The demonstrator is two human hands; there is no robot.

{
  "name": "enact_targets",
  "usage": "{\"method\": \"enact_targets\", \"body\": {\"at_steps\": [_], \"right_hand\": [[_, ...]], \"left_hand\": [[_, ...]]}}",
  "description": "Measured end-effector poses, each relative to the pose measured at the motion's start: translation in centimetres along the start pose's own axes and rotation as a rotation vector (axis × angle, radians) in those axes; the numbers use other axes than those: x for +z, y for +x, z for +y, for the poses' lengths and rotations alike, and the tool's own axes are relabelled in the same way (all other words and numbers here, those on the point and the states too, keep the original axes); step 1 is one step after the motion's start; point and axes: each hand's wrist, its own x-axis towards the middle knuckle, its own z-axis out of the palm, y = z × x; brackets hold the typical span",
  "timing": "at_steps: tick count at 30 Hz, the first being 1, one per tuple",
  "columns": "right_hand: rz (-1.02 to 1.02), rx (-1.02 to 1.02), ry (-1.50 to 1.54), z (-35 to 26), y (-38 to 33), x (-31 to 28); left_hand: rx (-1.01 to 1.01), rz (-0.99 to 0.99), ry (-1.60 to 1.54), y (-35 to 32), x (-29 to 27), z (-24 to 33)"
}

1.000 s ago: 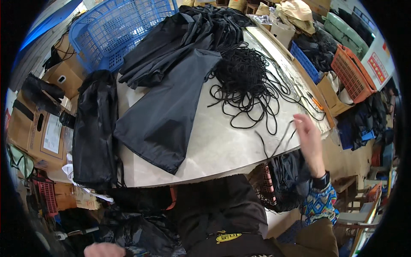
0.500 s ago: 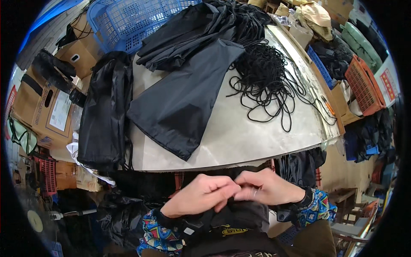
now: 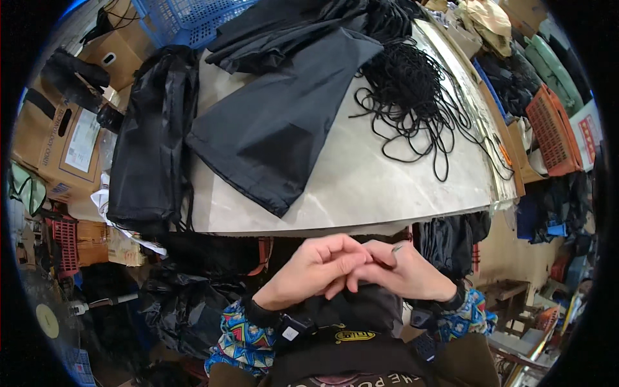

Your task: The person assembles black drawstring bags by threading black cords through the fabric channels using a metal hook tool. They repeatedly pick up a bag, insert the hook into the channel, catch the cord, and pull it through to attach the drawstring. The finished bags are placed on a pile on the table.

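Note:
Just off the table's near edge, my left hand point(image 3: 317, 271) and my right hand point(image 3: 407, 269) meet in front of my body. Both have curled fingers, with the fingertips pinched together at the middle. Whatever they hold, if anything, is too small or hidden to make out. A ring shows on the right hand. Beyond them on the table lies a flat black fabric piece point(image 3: 277, 129), its narrow end pointing away. A tangled heap of black cord point(image 3: 412, 90) sits to its right, with loose loops trailing towards me.
The pale table point(image 3: 387, 200) has a curved-looking near edge. At its left stands a long black fabric bag point(image 3: 151, 142). More black fabric point(image 3: 277, 42) and a blue plastic basket point(image 3: 193, 19) are at the back. Cardboard boxes point(image 3: 77, 138) stand left; an orange crate point(image 3: 553, 132) is right.
The table and the things on it sit higher in the picture. My hands remain together, fingers shifted slightly, and both have come up a little towards the table edge.

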Motion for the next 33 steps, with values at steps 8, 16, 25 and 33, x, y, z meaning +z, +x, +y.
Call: {"method": "enact_targets", "body": {"at_steps": [8, 16, 25, 33], "right_hand": [[0.135, 0.239, 0.149, 2.0, -1.1, -1.2], [-0.027, 0.218, 0.031, 3.8, -3.4, 0.2], [0.242, 0.238, 0.735, 3.5, -2.8, 3.9], [0.209, 0.094, 0.305, 2.3, -2.0, 3.4]], "left_hand": [[0.269, -0.014, -0.732, -2.0, -4.2, -2.2], [0.144, 0.271, -0.413, -0.8, -3.0, -2.1], [0.335, 0.449, -0.2, 0.3, -0.5, -3.7], [0.27, 0.525, -0.251, -0.2, -0.4, -4.0]]}}
